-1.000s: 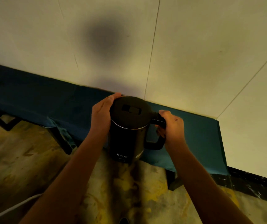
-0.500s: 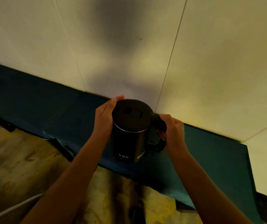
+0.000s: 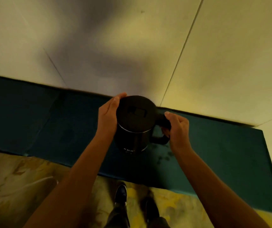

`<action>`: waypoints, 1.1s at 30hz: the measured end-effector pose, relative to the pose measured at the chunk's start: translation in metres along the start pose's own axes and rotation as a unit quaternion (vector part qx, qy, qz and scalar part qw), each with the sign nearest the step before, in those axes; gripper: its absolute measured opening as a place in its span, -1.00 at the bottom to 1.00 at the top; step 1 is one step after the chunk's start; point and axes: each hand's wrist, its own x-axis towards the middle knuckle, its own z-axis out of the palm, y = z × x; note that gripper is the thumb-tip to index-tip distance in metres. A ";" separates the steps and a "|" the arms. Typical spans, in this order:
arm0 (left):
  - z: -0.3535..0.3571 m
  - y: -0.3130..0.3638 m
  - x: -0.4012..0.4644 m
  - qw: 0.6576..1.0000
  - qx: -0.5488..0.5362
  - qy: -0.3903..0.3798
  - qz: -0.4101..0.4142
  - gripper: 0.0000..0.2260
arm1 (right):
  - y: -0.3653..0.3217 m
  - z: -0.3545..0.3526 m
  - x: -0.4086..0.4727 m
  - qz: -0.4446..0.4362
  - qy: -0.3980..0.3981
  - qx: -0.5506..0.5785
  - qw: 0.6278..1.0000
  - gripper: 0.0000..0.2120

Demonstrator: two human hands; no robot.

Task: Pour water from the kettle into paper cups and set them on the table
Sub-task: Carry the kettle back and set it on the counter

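Note:
A black electric kettle [image 3: 134, 127] with its lid closed is upright over the dark blue table [image 3: 49, 122], at its middle. My right hand [image 3: 177, 129] grips the kettle's handle on the right side. My left hand [image 3: 108, 116] presses flat against the kettle's left side, fingers straight along the lid's rim. Whether the kettle's base touches the table is hidden. No paper cups are in view.
The blue table runs along a white panelled wall [image 3: 214, 63] and ends at the right [image 3: 263, 145]. Below it lies a yellowish floor [image 3: 16, 186] with a white cable [image 3: 38, 181] at the left. My shoes [image 3: 121, 193] stand close to the table's front edge.
I have stepped closer to the table. The kettle, held in both hands, has moved forward from past the front edge to over the table top.

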 end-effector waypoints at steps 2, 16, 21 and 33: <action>0.003 -0.003 0.008 1.000 0.012 -0.014 -0.004 -0.72 | 0.001 -0.001 0.005 -0.009 0.003 0.006 1.000 -0.48; -0.022 -0.053 0.050 0.998 0.032 -0.050 -0.035 -0.71 | 0.054 0.033 0.031 0.032 0.048 -0.017 0.998 -0.46; -0.027 -0.071 0.057 0.997 0.041 -0.049 -0.038 -0.70 | 0.069 0.035 0.042 0.035 0.051 -0.033 0.998 -0.57; -0.025 -0.096 0.053 0.996 0.063 -0.042 -0.046 -0.69 | 0.095 0.025 0.048 0.023 0.042 -0.056 0.997 -0.58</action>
